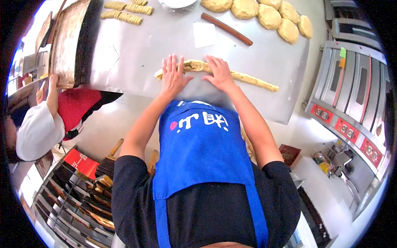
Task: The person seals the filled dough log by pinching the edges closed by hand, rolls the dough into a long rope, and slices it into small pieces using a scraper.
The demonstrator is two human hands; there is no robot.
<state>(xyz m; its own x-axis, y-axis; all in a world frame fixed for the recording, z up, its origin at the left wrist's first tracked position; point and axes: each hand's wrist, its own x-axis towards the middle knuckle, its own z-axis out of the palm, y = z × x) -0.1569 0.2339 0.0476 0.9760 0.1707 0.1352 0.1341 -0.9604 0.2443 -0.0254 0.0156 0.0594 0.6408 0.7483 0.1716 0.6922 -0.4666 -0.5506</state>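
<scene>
Hands are lying flat, palms down and fingers extended, gripping nothing: the left hand (173,78) and the right hand (219,73) are sitting just apart. With them as the clock's centre, the pale surface (144,49) is spreading widely toward twelve. Dough rounds (269,16) are clustering toward half past one. Beneath the hands, a long dough roll (248,78) is running from nine to just past three, the left hand covering it near its nine-o'clock end, the right hand touching it around mid-length. A brown rod (227,29) is lying at one. Between the hands, dark filling (197,65) is showing. Shaping seems to be the step; working well is probably calling for light, even palm pressure, with the dough's edge meeting over that filling before firmer rolling.
</scene>
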